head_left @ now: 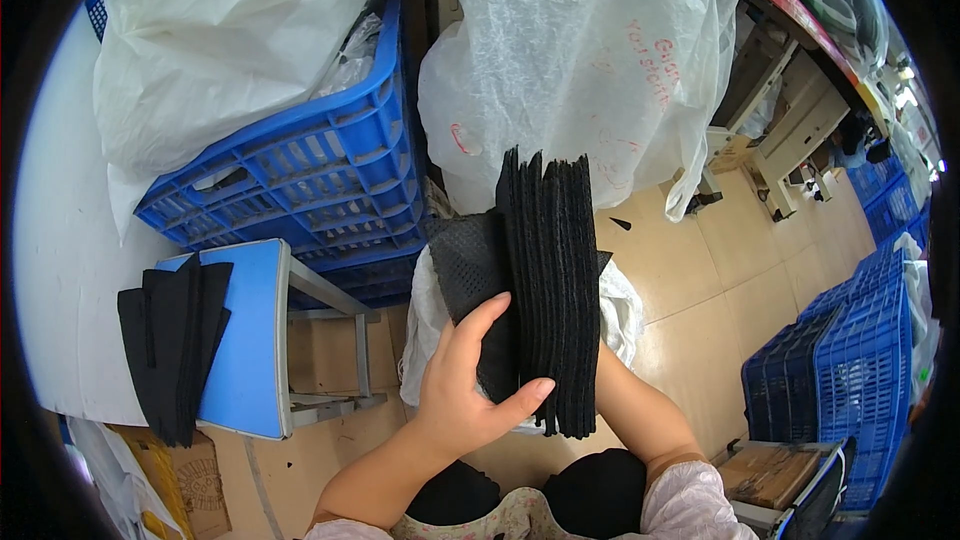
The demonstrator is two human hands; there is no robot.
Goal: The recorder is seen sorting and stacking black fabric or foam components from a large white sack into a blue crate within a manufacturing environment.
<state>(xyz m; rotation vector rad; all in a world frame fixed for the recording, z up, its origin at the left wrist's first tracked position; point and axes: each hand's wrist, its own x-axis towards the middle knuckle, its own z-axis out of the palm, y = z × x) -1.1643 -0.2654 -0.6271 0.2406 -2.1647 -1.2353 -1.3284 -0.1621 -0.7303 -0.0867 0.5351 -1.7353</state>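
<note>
A thick stack of black fabric pieces (553, 290) stands upright in front of me, its layered edges facing up toward me. My left hand (468, 375) is closed on its left side, the thumb lying across the lower edges and a finger against a black piece with a dotted texture (470, 265) that slants off to the left. My right forearm (645, 410) passes behind the stack on the right; the right hand's fingers are hidden there. Below the stack, a white plastic bag (622, 315) shows on both sides.
At left, more black fabric pieces (170, 340) lie on a blue-topped stool (245, 340). Behind it stands a blue crate (300, 180) with white sheeting (230, 30). A large translucent bag (570, 60) fills the far middle. Blue crates (860, 340) stand at right on the tiled floor (700, 330).
</note>
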